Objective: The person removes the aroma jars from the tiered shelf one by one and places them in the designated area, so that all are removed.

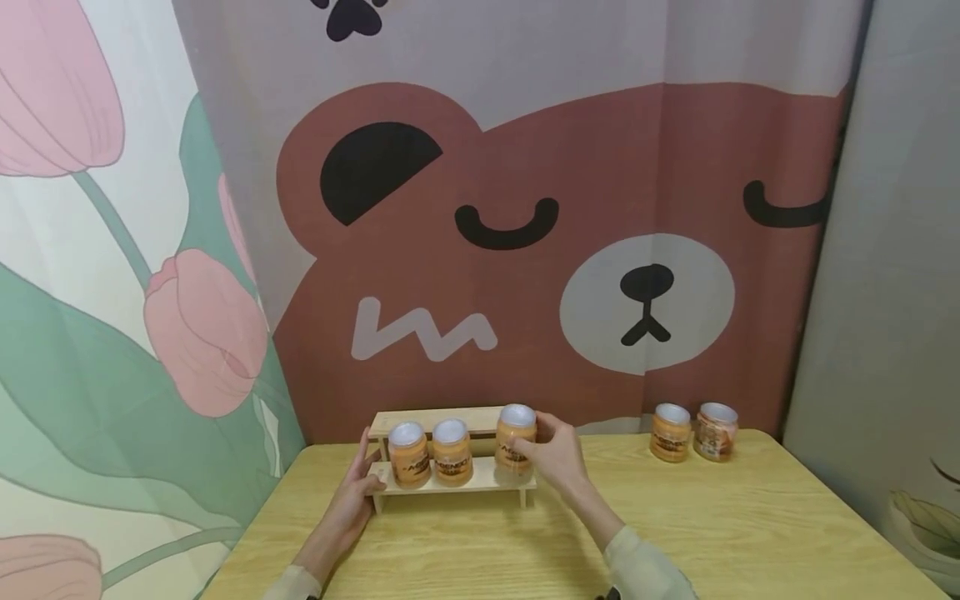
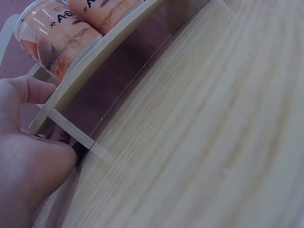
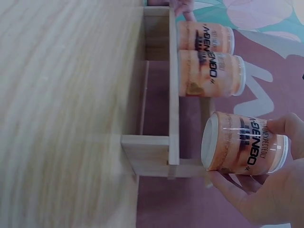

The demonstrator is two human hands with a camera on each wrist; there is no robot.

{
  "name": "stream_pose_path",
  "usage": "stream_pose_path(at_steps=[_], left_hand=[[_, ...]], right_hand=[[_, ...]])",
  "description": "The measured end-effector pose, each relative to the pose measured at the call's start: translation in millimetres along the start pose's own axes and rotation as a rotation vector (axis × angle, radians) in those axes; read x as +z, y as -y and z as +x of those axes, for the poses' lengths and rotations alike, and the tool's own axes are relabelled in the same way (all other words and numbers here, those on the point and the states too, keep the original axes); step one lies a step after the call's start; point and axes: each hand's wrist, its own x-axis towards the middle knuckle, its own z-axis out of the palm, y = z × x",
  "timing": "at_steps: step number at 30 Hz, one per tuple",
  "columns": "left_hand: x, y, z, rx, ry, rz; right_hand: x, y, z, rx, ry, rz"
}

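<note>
via cam i see r hand (image 1: pixel 558 458) pinching held jar (image 1: pixel 516 440) just above rack (image 1: pixel 483 419)'s lower tier, 3 o'clock end; l hand (image 1: pixel 352 496) gripping rack's 9 o'clock end. 2 jars (image 1: pixel 452 454) on tier, 2 more jars (image 1: pixel 671 433) on tbl (image 1: pixel 675 517), 3 o'clock.

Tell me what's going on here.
A person's right hand holds a jar just above the right end of the lower shelf, while the left hand grips the rack at its left end. Two jars already stand on that shelf; two others stand on the table, off to the right.
</note>
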Motion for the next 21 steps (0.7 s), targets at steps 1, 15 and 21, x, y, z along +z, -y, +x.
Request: stream_pose_path(at_steps=[1,15,21], left_hand=[[-0.2,-0.1,0.0,0.0,-0.001,-0.002],[-1.2,0.3,0.3,-0.002,-0.008,0.036],[-1.2,-0.6,-0.1,0.0,-0.005,0.035]], right_hand=[[-2,1,0.8,-0.004,-0.002,0.002],[-36,1,15.4,-0.037,-0.047,-0.036],[-50,-1,20.4,-0.039,-0.041,-0.049]])
